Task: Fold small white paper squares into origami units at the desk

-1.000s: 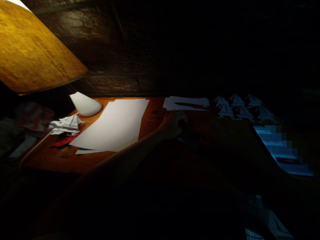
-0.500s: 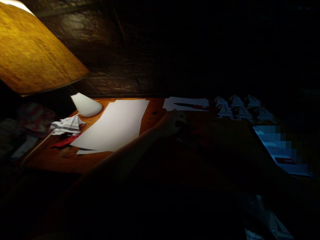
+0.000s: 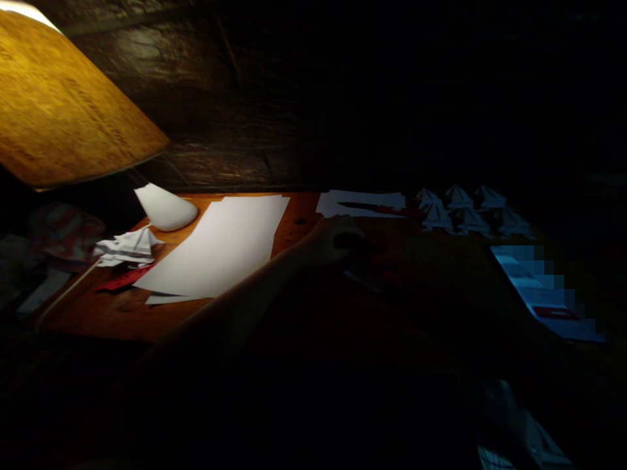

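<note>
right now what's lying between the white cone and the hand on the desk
In the head view, the flat white sheets lie between the white cone and the left hand.

White sheets (image 3: 215,251), seemingly orange table (image 3: 98,313)

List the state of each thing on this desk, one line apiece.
lamp shade: lit, tilted over the table's left end.
white sheets: flat, unfolded, loosely stacked.
creased paper: folded, lying beside the sheets.
folded paper figures: folded, clustered at the far right.
left hand: down on the table in shadow; grip too dark to tell.
</note>
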